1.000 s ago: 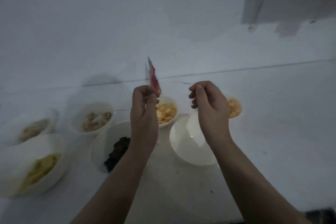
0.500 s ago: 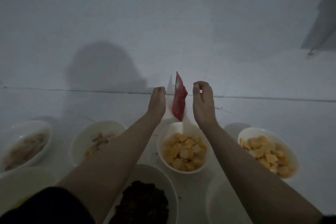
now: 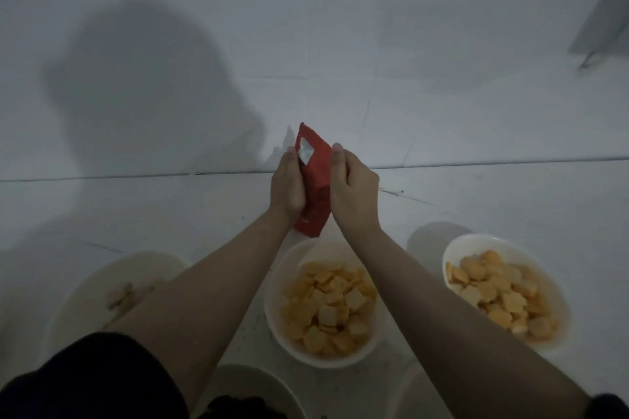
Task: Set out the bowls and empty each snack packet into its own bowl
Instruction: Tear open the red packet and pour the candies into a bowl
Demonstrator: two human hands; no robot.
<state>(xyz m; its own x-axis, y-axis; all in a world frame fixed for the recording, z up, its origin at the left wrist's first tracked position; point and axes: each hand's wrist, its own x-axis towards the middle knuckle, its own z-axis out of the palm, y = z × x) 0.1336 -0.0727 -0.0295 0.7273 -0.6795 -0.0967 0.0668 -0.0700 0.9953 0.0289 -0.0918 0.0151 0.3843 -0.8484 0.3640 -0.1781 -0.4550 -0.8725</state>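
Observation:
A red snack packet (image 3: 315,180) with a silver torn corner is held upright between my left hand (image 3: 287,185) and my right hand (image 3: 354,187), above the far rim of a white bowl (image 3: 272,309) full of yellow crackers. Both hands press on its sides. A second white bowl (image 3: 449,250) of yellow crackers sits to the right. On the left, a white bowl (image 3: 143,260) with pale snacks is partly hidden by my left forearm. A bowl (image 3: 258,381) with dark snacks shows at the bottom edge.
All bowls stand on a white tiled floor (image 3: 476,194), with a white wall behind. Part of another white bowl (image 3: 405,395) shows at the bottom right under my right forearm. A grey object (image 3: 606,20) hangs at the top right.
My view has dropped toward the bowls. My hands have closed in on the red packet, which now sits lower and between both palms above the cracker bowl.

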